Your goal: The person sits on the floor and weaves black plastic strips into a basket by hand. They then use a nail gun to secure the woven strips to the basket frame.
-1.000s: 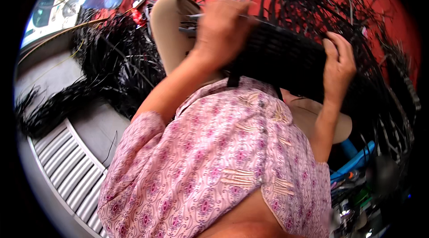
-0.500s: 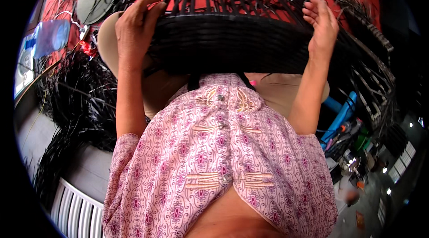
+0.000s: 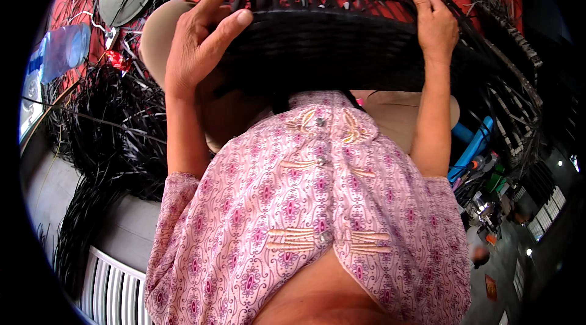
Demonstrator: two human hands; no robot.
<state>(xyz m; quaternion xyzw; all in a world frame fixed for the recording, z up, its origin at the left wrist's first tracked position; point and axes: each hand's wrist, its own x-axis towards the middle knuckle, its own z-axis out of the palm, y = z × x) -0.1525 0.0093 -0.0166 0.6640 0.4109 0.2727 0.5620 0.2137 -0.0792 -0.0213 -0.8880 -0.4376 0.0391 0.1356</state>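
Hands apart, left cupped, black weaving between

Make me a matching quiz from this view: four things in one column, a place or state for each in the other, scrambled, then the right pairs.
Things:
1. Woven piece
2. Plastic bottle
3. Slatted panel
4. Left hand

Places or states:
A. White, at the lower left
B. Thumb and index finger apart
C. Black, across the upper middle
D. Clear and bluish, at the far upper left

Pairs: 1-C, 2-D, 3-A, 4-B
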